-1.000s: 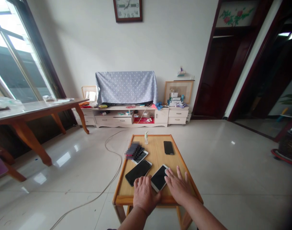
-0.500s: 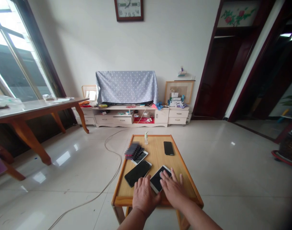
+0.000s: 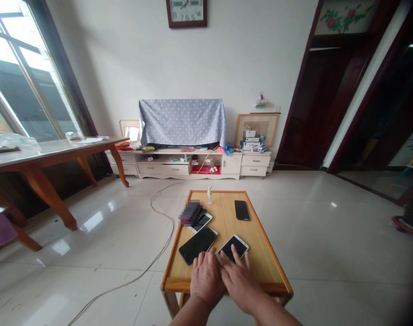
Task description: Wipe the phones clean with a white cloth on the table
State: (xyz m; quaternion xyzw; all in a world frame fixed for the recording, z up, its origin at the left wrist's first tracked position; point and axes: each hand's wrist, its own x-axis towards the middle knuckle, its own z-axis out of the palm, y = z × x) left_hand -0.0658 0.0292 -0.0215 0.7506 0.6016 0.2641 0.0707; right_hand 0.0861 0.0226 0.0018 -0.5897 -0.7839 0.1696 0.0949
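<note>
A white-framed smartphone point(image 3: 238, 245) with a dark screen lies on the small wooden table point(image 3: 260, 267). My left hand point(image 3: 205, 277) is at its near left edge, fingers bent and close together, gripping that end; the thumb is hidden behind the other hand. Over the lower part of the screen lies my right hand point(image 3: 239, 278), its fingers stretched out and apart. Whether anything thin is under its fingertips cannot be made out. Just left of this phone is a larger black smartphone point(image 3: 197, 244), beside my left fingertips.
At the table's far left a blurred dark stack point(image 3: 191, 213) partly covers another white phone point(image 3: 203, 222). A small pump bottle point(image 3: 209, 196) stands at the far edge, and a black phone point(image 3: 242, 210) lies far right. A cable point(image 3: 148, 267) runs along the floor on the left.
My right hand has slid down and left over the phone's screen, now close against my left hand. The whole view has shifted slightly.
</note>
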